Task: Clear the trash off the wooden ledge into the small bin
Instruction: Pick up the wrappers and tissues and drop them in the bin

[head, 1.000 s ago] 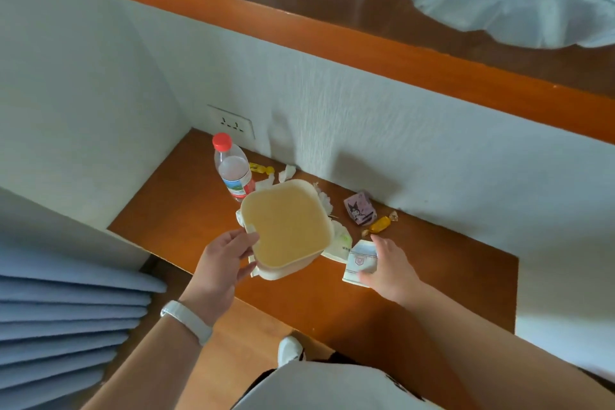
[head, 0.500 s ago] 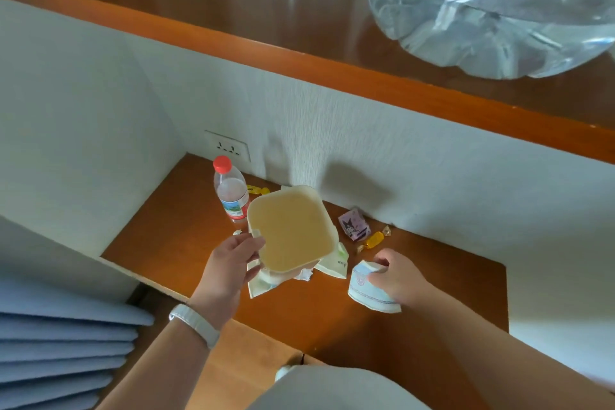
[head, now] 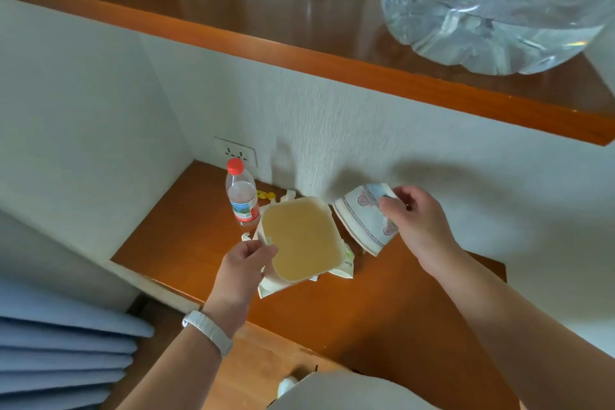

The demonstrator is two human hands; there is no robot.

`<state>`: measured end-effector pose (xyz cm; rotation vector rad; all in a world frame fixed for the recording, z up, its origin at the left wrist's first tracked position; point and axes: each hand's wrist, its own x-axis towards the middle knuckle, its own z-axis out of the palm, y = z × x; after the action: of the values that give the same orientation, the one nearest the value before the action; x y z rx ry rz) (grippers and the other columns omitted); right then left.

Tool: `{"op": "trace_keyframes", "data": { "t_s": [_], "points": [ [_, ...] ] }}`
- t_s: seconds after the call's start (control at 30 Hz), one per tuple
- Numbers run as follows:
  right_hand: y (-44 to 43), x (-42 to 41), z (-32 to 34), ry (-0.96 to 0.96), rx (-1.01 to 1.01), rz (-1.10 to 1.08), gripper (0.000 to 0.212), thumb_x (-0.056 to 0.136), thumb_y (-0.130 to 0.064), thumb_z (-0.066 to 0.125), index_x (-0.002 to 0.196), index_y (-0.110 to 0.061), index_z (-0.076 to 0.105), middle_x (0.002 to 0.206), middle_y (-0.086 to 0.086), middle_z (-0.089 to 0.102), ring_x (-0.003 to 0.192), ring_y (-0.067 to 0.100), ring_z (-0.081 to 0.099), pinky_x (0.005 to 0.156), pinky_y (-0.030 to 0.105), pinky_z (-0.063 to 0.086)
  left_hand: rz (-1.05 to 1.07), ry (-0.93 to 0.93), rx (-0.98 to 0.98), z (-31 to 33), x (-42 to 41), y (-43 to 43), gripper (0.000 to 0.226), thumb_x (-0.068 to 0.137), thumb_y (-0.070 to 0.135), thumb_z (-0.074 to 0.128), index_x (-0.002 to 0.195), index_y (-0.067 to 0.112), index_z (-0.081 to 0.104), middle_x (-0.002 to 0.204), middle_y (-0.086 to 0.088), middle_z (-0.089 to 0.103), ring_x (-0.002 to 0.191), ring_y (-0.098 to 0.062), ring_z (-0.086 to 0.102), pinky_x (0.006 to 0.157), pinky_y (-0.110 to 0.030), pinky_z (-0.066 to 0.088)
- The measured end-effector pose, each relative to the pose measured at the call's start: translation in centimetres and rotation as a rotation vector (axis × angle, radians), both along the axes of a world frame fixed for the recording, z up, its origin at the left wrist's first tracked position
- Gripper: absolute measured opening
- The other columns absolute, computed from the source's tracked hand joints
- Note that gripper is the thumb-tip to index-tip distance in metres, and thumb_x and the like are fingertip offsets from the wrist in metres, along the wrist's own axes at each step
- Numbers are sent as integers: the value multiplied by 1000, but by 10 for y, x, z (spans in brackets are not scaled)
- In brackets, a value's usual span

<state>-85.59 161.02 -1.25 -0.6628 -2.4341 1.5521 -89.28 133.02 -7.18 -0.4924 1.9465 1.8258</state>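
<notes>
Left hand [head: 244, 263] grips the small bin [head: 301, 240]; right hand [head: 416, 221] pinches the paper cup [head: 364, 220]; best tip it left, squarely over the bin's mouth, before letting go.

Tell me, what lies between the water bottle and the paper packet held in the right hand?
In the head view, the small bin, held by the left hand, sits between the water bottle and the paper packet.

Left hand [head: 244, 265] curled in a grip, right hand [head: 420, 225] raised, fingers pinched
</notes>
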Motion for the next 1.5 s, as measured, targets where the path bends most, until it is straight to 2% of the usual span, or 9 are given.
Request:
{"op": "trace_keyframes", "data": {
  "t_s": [0.1, 0.27, 0.47, 0.63, 0.83, 1.03, 1.17, 1.4, 1.5],
  "points": [
    [-19, -4, 2, -12, 51, 117, 24, 73, -52, 61, 90, -35, 62, 79, -12, 67, 69, 1, 64, 55, 23, 48, -23, 6, -35, 0, 5, 3, 15, 94, 31, 73, 102, 19, 72, 97, -3, 79, 94, -21, 74, 68, -26, 54],
    [-42, -8, -16, -134, 248, 277, 18, 85, -50, 63, 94, -36, 55, 78, -16, 64, 62, -6, 63, 54, 26, 47, -73, 35, -55, 3, 11, 7, 16, 94, 30, 74, 103, 17, 72, 98, -5, 80, 95, -24, 76, 73, -29, 57],
    [-48, -19, -29, -175, 415, 378, 29, 89, -49, 61, 110, -29, 57, 93, -14, 57, 83, 6, 56, 73, 33, 53, -52, 47, -86, 7, 16, 4, 23, 93, 31, 75, 109, 15, 72, 103, -7, 80, 97, -28, 75, 80, -35, 60],
    [-39, -32, -43, -144, 415, 422, 23, 91, -44, 60, 108, -28, 58, 90, -12, 57, 83, 9, 53, 66, 26, 47, -12, 53, -123, 2, 10, 1, 18, 92, 36, 74, 103, 23, 72, 97, 0, 79, 94, -21, 74, 70, -27, 56],
    [-10, -33, -83, -207, 400, 364, 30, 93, -51, 48, 107, -27, 58, 97, -10, 60, 80, 6, 58, 69, 27, 54, 39, 19, -117, -3, 6, -3, 22, 91, 36, 76, 107, 20, 73, 101, -5, 81, 101, -27, 75, 89, -42, 62],
    [3, -22, -147, -424, 469, 513, 47, 93, -44, 56, 134, -22, 49, 132, -1, 53, 114, 18, 55, 91, 33, 50, 73, -20, -110, -1, 5, -4, 13, 94, 28, 75, 104, 19, 73, 90, 1, 83, 94, -22, 78, 82, -35, 62],
    [1, -30, -170, -394, 492, 532, 56, 89, -42, 63, 137, -20, 45, 132, 2, 52, 116, 18, 53, 91, 31, 49, 80, -32, -103, 2, 5, -7, 20, 94, 29, 74, 110, 16, 72, 98, -4, 84, 100, -25, 78, 91, -41, 61],
    [-6, -48, -186, -384, 632, 579, 66, 81, -43, 72, 134, -16, 43, 124, 6, 55, 114, 23, 54, 85, 32, 52, 91, -41, -105, 2, 4, -10, 21, 96, 31, 71, 111, 16, 71, 96, 2, 83, 85, -7, 79, 60, -14, 58],
    [-9, -48, -189, -402, 659, 601, 67, 82, -39, 72, 137, -15, 42, 122, 7, 55, 110, 23, 55, 83, 32, 52, 93, -43, -99, 2, 4, -9, 20, 97, 28, 70, 112, 16, 70, 97, 1, 84, 86, -8, 79, 67, -18, 57]
  ]
}}
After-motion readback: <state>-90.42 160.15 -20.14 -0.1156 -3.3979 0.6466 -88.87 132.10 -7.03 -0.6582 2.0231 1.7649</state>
